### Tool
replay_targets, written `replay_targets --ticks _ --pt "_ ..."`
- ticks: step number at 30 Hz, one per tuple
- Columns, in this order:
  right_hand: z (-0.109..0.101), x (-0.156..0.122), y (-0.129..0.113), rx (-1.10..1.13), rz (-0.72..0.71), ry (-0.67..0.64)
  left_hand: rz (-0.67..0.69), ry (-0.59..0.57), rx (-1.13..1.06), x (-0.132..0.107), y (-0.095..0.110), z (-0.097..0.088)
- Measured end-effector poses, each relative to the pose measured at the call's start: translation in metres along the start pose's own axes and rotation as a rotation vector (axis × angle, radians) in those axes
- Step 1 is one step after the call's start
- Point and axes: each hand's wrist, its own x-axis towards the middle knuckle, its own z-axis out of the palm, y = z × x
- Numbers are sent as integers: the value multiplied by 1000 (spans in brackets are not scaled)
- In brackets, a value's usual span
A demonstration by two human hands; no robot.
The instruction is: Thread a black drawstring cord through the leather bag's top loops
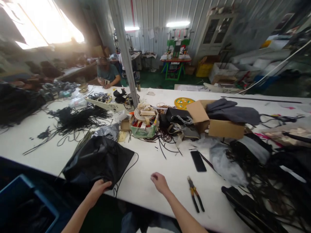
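Note:
A black drawstring bag (97, 161) lies on the near left of the white table, its lower corner hanging at the edge. My left hand (100, 187) is closed on the bag's near edge, thumb on top. A thin black cord (132, 165) loops out from the bag's right side. Over the bare tabletop to the right, my right hand (159, 182) has its fingers curled together; anything inside them is too small or hidden to make out. Pliers (193, 194) with black and orange handles lie to the right of that hand, and a black phone (198, 161) lies beyond them.
A blue bin (31, 184) stands below the table at left. Black cords (80, 118) lie piled on the left. Across the middle sit a filled basket (144, 129) and a cardboard box (225, 129). Black straps and bags (264, 181) crowd the right. A person (108, 74) sits across the table.

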Motion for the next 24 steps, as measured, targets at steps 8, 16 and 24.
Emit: replay_targets --ticks 8,16,24 --pt "22 120 -95 -145 -121 17 39 -199 160 -38 -27 55" --pt "1 96 -44 -227 26 -70 64 -365 282 -49 -35 37" --pt "15 17 12 -108 218 145 15 -299 365 0 -58 13"
